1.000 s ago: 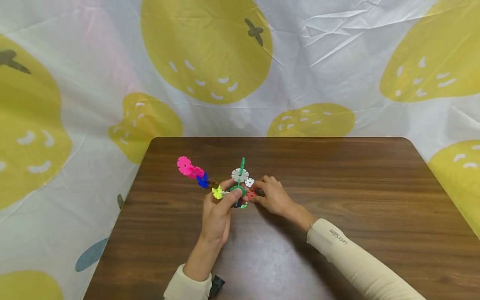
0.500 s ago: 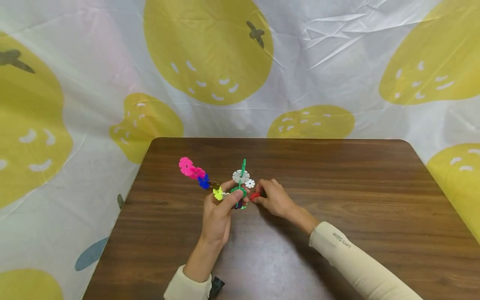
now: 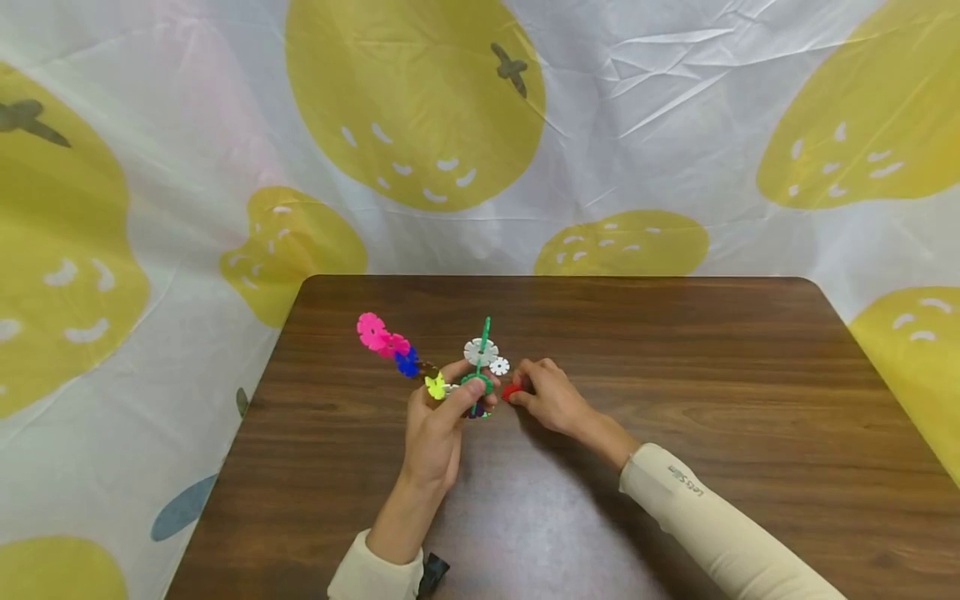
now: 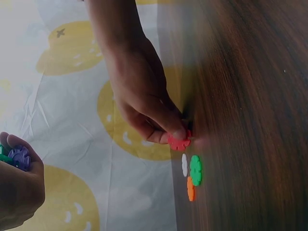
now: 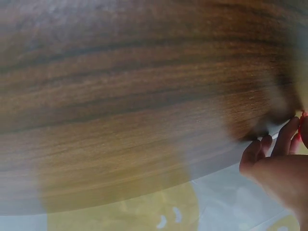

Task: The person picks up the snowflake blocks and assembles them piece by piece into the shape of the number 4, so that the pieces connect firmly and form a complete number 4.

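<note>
Glossy wood table [image 3: 675,375], seemingly plastic discs [image 4: 195,169]

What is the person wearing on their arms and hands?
Both hands are bare: no gloves or rings show. The right sleeve is long and cream-coloured, with small dark lettering near the cuff. The left sleeve is the same cream, with a small black strap or clip at the wrist.

Two hands, one table, a scatter of plastic discs.
One red disc [image 4: 179,142]; three loose ones beside it: white [image 4: 185,165], green [image 4: 195,170], orange [image 4: 190,188]. The joined cluster [image 3: 420,360] holds perhaps nine, hard to count.
</note>
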Tool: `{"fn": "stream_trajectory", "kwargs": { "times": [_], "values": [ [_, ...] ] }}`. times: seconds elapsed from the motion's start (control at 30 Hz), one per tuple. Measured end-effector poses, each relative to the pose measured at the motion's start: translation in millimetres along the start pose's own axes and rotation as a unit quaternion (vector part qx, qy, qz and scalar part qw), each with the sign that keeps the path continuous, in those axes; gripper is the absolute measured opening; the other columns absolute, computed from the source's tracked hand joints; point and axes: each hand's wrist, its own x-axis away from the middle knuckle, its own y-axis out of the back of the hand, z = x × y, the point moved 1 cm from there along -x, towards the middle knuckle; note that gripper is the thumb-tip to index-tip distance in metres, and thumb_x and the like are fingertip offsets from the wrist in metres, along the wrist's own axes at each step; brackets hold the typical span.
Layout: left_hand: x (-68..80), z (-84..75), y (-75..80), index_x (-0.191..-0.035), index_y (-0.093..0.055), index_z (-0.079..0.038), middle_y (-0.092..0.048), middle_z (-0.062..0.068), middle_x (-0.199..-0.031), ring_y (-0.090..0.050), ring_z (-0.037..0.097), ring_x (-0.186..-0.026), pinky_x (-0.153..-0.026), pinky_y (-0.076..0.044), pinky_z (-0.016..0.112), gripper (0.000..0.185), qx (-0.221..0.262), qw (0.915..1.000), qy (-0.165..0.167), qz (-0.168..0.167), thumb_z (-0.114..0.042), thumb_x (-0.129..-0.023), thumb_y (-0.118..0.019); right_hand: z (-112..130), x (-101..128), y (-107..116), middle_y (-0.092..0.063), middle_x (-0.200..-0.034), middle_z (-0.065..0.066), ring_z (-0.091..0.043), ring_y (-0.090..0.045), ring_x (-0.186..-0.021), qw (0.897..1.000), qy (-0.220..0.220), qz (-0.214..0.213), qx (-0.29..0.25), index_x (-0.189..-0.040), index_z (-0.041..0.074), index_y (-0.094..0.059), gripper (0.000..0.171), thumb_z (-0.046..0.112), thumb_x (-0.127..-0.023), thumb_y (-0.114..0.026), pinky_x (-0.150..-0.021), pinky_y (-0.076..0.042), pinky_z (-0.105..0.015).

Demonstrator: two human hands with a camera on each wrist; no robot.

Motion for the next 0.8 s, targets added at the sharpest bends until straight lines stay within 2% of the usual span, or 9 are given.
{"fn": "stream_trajectory", "kwargs": {
  "times": [0.13, 0.33, 0.5, 0.63, 0.8],
  "values": [
    [-1.0, 0.3, 1.2, -0.11, -0.072, -0.006, -0.075, 0.002, -0.09, -0.068, 0.012, -0.073, -0.075, -0.059, 0.024, 0.02, -0.002, 1.0, 0.003, 0.002, -0.002, -0.094, -0.061, -3.0, 0.3, 1.9, -0.064, -0.082, -0.003, -0.021, -0.056, -0.09, 1.0, 0.009, -0.004, -0.01, -0.091, 0.009, -0.064, 0.015, 0.014, -0.089, -0.079, -0.08, -0.047, -0.036],
    [-1.6, -1.1, 1.3, -0.11, -0.071, -0.005, -0.075, 0.001, -0.091, -0.069, 0.012, -0.076, -0.077, -0.059, 0.025, 0.019, -0.007, 0.9999, 0.006, 0.007, -0.004, -0.095, -0.061, -3.2, 7.8, 11.2, -0.071, -0.081, 0.0, -0.013, -0.061, -0.076, 0.999, -0.013, 0.001, -0.029, -0.103, 0.009, -0.067, 0.017, 0.017, -0.092, -0.077, -0.073, -0.049, -0.033],
    [-1.3, -1.0, 0.1, -0.11, -0.071, -0.007, -0.075, 0.0, -0.091, -0.071, 0.013, -0.079, -0.078, -0.06, 0.026, 0.02, -0.004, 0.9999, 0.007, 0.013, -0.004, -0.095, -0.06, 4.7, 23.4, 26.1, -0.075, -0.086, -0.002, -0.011, -0.064, -0.078, 0.998, -0.014, -0.01, -0.058, -0.11, 0.008, -0.067, 0.019, 0.014, -0.094, -0.075, -0.073, -0.05, -0.03],
    [-1.3, -0.1, -0.5, -0.112, -0.071, -0.006, -0.075, 0.001, -0.091, -0.073, 0.014, -0.082, -0.078, -0.061, 0.027, 0.021, 0.001, 0.9998, 0.006, 0.017, -0.003, -0.095, -0.059, 15.2, 36.1, 43.0, -0.075, -0.084, -0.005, -0.012, -0.064, -0.075, 0.995, -0.007, -0.026, -0.095, -0.112, 0.008, -0.067, 0.018, 0.012, -0.095, -0.074, -0.068, -0.048, -0.025],
    [-1.1, 0.5, -1.8, -0.118, -0.065, 0.007, -0.076, 0.002, -0.091, -0.074, 0.015, -0.082, -0.082, -0.062, 0.029, 0.026, 0.001, 0.9998, 0.002, 0.021, -0.002, -0.094, -0.059, 30.7, 50.7, 66.9, -0.072, -0.079, -0.001, -0.012, -0.065, -0.073, 0.992, -0.002, -0.041, -0.117, -0.115, 0.011, -0.066, 0.019, 0.013, -0.097, -0.072, -0.065, -0.05, -0.024]
  ]
}}
